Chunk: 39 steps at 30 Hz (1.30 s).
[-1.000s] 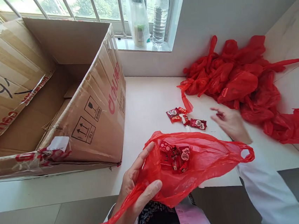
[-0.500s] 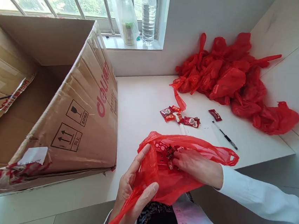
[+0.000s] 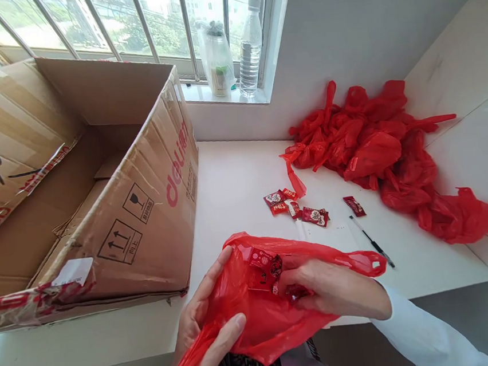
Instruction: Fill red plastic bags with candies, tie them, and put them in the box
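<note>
My left hand grips the left side and handle of a red plastic bag and holds its mouth wide. Small red candy packets lie inside it. My right hand reaches into the bag among the packets, fingers curled; whether they hold one is hidden. Several more red candy packets lie on the white table beyond the bag. One packet lies apart, by a black pen.
A large open cardboard box lies on its side at the left. A heap of red plastic bags fills the back right corner. A water bottle and a bagged jar stand on the windowsill.
My right hand came back from the table near the heap of bags and went into the open bag. One packet and a pen now show where that hand was.
</note>
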Tool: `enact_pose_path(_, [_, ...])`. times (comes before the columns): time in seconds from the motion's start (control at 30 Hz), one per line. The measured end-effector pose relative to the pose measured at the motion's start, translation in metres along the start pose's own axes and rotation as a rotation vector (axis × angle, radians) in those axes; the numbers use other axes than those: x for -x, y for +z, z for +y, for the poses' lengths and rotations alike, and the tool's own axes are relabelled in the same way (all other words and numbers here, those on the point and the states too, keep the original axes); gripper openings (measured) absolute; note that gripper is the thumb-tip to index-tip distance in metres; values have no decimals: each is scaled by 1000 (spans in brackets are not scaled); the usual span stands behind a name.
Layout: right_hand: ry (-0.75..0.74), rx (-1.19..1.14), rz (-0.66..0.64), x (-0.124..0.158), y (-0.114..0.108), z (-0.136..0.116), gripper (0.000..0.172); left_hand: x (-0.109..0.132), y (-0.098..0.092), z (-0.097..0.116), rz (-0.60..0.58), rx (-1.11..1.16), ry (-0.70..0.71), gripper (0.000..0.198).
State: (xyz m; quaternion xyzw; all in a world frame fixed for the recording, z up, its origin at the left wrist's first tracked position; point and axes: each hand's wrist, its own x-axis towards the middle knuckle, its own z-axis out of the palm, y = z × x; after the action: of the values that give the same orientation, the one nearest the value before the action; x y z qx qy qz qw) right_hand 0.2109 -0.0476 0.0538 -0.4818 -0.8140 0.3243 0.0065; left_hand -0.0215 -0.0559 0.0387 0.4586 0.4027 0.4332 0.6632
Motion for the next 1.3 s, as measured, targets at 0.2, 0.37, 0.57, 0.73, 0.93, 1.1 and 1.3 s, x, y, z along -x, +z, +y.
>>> enact_pose_path(0.2, [-126,-406,419,32,-68,3,17,5,2,6,98,57,0,64])
enact_pose_path(0.37, [179,-373,533,10,-89,64,32,10,0,6,56,40,7,72])
enact_pose_path(0.57, [150,-95,372,-59,-44,123,23,10,0,9,11,21,1,74])
enact_pose_path(0.73, [210,59,548,-87,-24,128,25,10,1,10,-4,34,-2,77])
enact_pose_path(0.93, [201,76,565,-102,-16,134,15,9,4,10,2,33,14,74])
enact_pose_path(1.1, [158,-19,716,-66,-48,106,21,9,7,12,-11,26,33,73])
enact_pose_path(1.3, [-362,-9,559,17,-85,7,16,6,9,13,-15,21,11,77])
